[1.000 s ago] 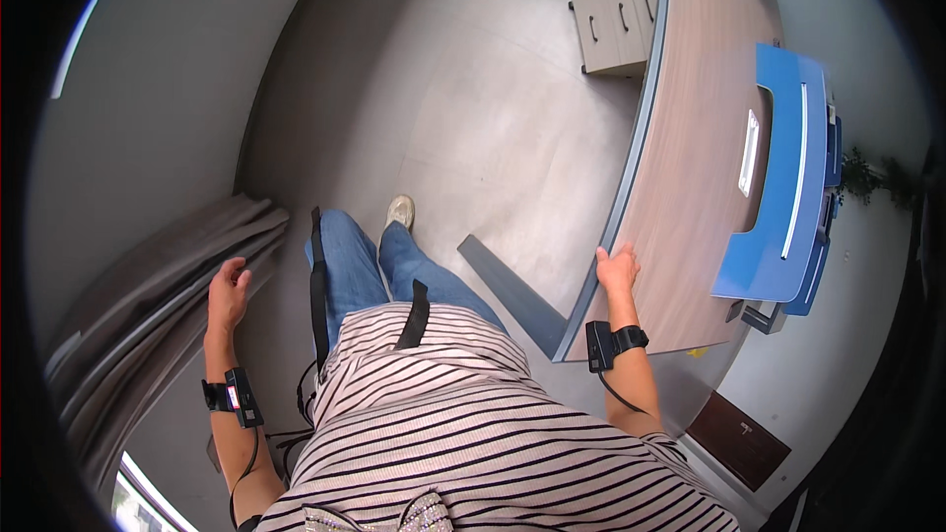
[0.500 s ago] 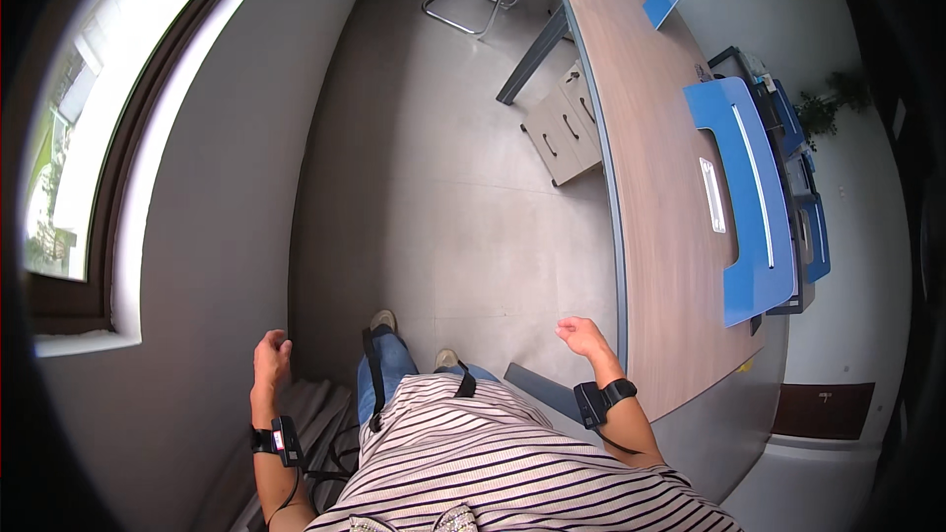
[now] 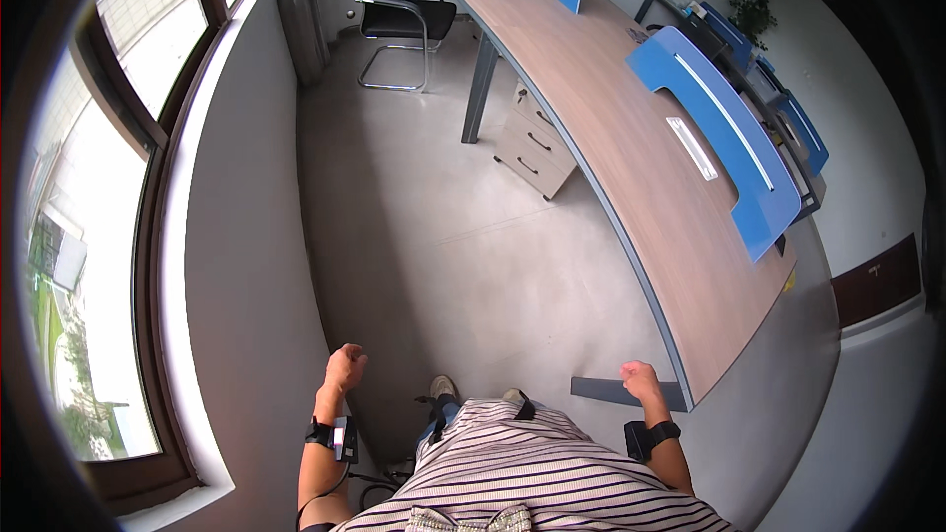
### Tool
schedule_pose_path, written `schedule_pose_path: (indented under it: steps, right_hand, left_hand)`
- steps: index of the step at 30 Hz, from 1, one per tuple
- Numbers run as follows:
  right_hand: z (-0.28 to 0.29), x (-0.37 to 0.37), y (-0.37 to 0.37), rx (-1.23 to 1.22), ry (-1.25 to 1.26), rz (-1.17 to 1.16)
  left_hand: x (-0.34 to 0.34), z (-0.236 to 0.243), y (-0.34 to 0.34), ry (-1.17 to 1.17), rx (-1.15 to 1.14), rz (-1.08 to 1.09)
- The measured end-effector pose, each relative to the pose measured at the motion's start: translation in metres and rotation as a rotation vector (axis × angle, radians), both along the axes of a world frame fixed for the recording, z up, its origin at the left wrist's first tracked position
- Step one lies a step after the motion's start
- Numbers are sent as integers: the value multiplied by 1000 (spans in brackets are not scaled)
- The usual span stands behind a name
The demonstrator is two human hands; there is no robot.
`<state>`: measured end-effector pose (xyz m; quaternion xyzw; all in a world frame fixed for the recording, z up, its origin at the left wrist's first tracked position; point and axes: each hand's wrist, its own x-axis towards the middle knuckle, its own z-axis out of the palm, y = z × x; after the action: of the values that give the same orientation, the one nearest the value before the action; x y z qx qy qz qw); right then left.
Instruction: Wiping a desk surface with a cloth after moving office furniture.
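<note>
Neither hand shows anything lifted or held, so no handling is under way here. The left hand (image 3: pixel 345 368) hangs near the wall (image 3: pixel 246 286), its grip curled; the right hand (image 3: pixel 641 380) is nearest the desk (image 3: pixel 601 108), just left of its near corner and seemingly apart from the edge, its fingers loosely bent in. How far each grip is closed, I cannot tell.

The desk's long left edge runs from that corner toward the chair (image 3: pixel 404 15). Floor (image 3: pixel 473 266) opens between this edge and the wall; the drawers (image 3: pixel 535 143) stand under the desk, and its leg (image 3: pixel 606 391) reaches left from the near corner.
</note>
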<state>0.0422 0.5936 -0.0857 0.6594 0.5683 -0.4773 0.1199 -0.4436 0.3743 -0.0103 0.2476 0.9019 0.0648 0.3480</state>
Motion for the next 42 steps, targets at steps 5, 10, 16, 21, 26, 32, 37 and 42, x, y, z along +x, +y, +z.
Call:
schedule_pose_path:
  steps: [5,10,16,21,26,32,37,42]
  right_hand:
    - [19,5,-44,-184,64,-67]
    - [41,-1,-70,4,-43,-80]
    - [38,-29,-81,136,-52,-195]
    - [41,-71,-79,226,-133,-395]
    - [48,-100,-69,166,-162,-439]
    - [37,-107,-98,339,-281,-561]
    - [37,-91,-152,393,-368,-819]
    - [46,-83,-204,235,-408,-1174]
  left_hand:
    - [-15,-13,49,-166,60,-143]
    - [-24,-29,83,-186,85,-266]
    - [-37,-33,108,-246,25,-325]
    - [-59,-8,127,-290,45,-323]
    - [-86,8,153,-238,106,-338]
    - [-66,-3,202,-373,36,-459]
    - [-33,-46,250,-485,26,-645]
    - [15,-80,277,-595,143,-983]
